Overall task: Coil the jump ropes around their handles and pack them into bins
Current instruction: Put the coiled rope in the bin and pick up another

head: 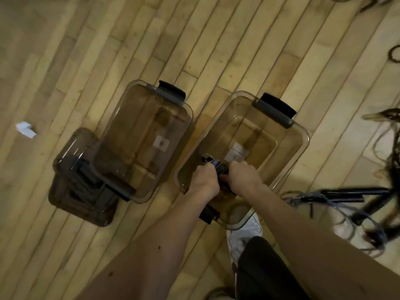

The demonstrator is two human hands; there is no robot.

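Two clear plastic bins stand side by side on the wooden floor: the left bin point(138, 109) and the right bin point(300, 135), each with dark latch handles. Both my hands reach into the near end of the right bin. My left hand point(204, 180) and my right hand point(244, 176) together grip a coiled black jump rope point(217, 167), its handles wrapped with cord. Loose jump ropes point(346, 198), black and blue, lie tangled on the floor at the right.
A stack of clear lids point(75, 180) lies left of the left bin, partly under it. A small white scrap point(26, 129) is on the floor at far left. My white shoe point(244, 234) stands just behind the right bin. More rope loops point(395, 54) lie at the far right.
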